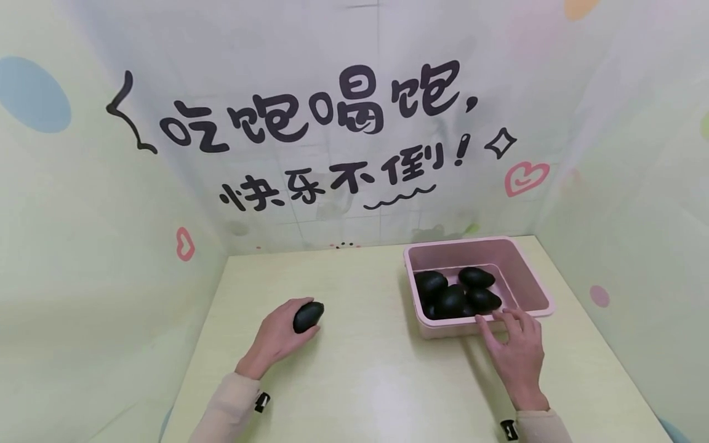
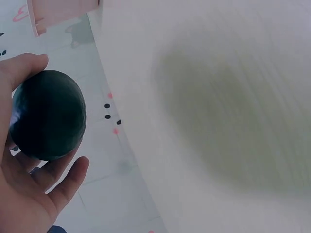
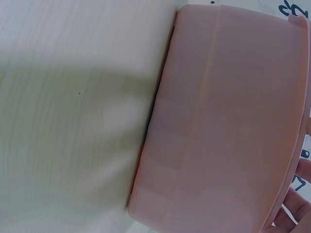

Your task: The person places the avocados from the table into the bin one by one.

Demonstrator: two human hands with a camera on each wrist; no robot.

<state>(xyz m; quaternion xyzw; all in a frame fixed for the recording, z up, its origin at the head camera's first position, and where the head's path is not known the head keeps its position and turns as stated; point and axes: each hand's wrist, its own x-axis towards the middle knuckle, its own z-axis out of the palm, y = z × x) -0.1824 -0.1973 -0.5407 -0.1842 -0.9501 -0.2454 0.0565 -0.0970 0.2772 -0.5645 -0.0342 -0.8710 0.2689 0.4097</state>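
Observation:
My left hand (image 1: 285, 329) grips a dark avocado (image 1: 308, 317) over the left part of the table, thumb on one side and fingers on the other. The left wrist view shows the rounded dark green end of this avocado (image 2: 51, 116) and the curled fingers (image 2: 68, 184) around it. At the front rim of a pink plastic bin (image 1: 526, 271), my right hand (image 1: 517, 354) has its fingertips right at the edge, loosely bent and holding no avocado. Several dark avocados (image 1: 451, 301) lie together in the bin's left and front part.
The bin stands at the back right of the pale wood-grain table (image 1: 354, 369). Behind the table hangs a white backdrop (image 1: 343, 37) with large black lettering, and pale side panels (image 1: 83, 246) close in the left and right.

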